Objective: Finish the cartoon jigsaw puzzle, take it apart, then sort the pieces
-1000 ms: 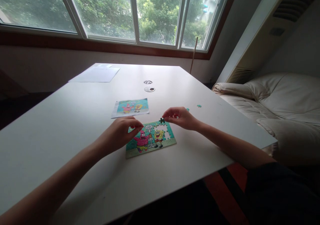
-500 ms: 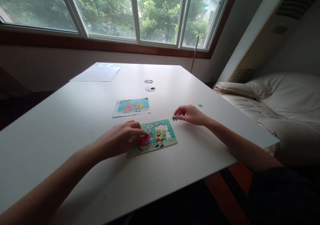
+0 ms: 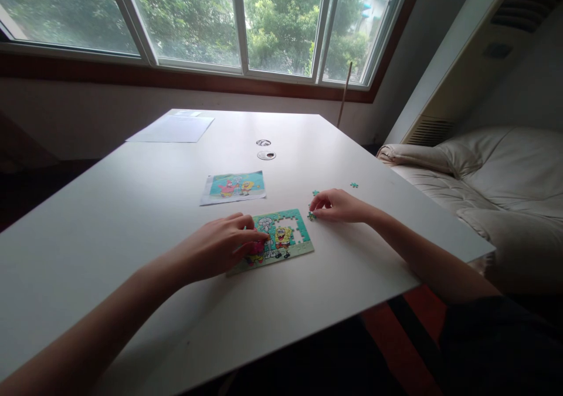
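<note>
A small cartoon jigsaw puzzle [image 3: 285, 234] lies on the white table [image 3: 132, 220], with a gap near its upper right. My left hand [image 3: 220, 246] rests flat on the puzzle's left part, fingers stretched out over it. My right hand [image 3: 341, 205] sits just right of the puzzle's top right corner, fingertips pinched on a small green puzzle piece [image 3: 311, 215] at the table surface. Two loose green pieces lie nearby, one [image 3: 315, 193] just behind my right hand and another [image 3: 353, 185] further right.
A printed reference picture [image 3: 234, 186] lies behind the puzzle. Two round cable grommets [image 3: 266, 155] sit mid-table, and a sheet of paper [image 3: 171, 129] lies at the far left corner. A cream sofa [image 3: 484, 179] stands right of the table; windows run along the back wall.
My right hand carried the green piece from above the puzzle out to the right, then down to the table by the puzzle's corner. My left hand settled flat onto the puzzle.
</note>
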